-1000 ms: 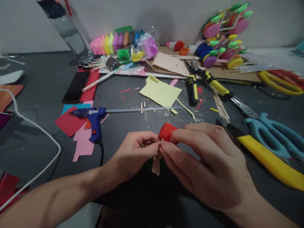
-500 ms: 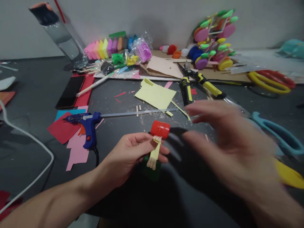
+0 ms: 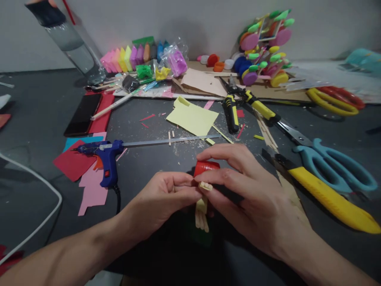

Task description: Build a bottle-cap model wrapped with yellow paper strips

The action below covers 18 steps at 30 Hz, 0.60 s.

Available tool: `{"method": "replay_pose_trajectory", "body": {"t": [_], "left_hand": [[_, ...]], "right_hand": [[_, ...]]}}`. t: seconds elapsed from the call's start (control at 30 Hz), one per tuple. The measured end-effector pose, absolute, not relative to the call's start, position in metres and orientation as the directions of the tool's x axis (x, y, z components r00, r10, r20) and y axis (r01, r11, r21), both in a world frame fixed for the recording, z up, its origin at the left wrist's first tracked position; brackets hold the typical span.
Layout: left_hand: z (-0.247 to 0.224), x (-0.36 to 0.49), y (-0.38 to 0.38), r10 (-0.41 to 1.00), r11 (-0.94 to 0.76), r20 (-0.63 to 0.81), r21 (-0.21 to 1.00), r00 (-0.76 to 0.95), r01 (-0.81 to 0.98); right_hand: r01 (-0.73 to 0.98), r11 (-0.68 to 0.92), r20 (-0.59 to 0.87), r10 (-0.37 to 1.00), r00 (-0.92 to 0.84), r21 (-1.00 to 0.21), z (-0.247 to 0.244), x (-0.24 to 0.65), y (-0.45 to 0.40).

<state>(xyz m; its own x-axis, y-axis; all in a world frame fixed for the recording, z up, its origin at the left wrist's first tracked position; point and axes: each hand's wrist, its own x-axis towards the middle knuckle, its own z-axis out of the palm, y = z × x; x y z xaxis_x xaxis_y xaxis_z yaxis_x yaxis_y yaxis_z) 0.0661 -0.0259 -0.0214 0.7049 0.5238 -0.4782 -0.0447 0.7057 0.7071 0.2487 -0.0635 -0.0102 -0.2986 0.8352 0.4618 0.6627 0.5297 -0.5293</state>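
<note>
Left hand (image 3: 169, 194) pinches stick bundle (image 3: 201, 222), yellow strip (image 3: 201, 204) around it. Right hand (image 3: 256, 194) pinches at red cap (image 3: 206, 166) and upper stick ends, fingers bent, both items held over near part of bench (image 3: 44, 107). Fingers cover contact; cannot tell whether cap touches sticks. Blue glue gun (image 3: 110, 167) bears pale label (image 3: 107, 147), print too small to read. Bottle (image 3: 74, 51), back left, part-filled with clear liquid. Clear wrapper (image 3: 166, 59) contains purple block (image 3: 178, 64).
</note>
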Motion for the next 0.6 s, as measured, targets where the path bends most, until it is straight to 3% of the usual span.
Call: {"method": "replay_pose_trajectory", "body": {"t": [0.4,0.6], "left_hand": [[-0.0199,0.0673,-0.0268,0.539,0.761,-0.5,0.634,0.678,-0.137],[-0.0201,0.0695,-0.027,0.603,0.743,-0.511,0.639,0.613,-0.199]], "right_hand": [[0.647,0.524,0.477,0.837,-0.268,-0.554,-0.0122,0.249,-0.0652],[0.739,0.565,0.575,0.762,-0.297,-0.367,-0.0115,0.2451,-0.0657]]}}
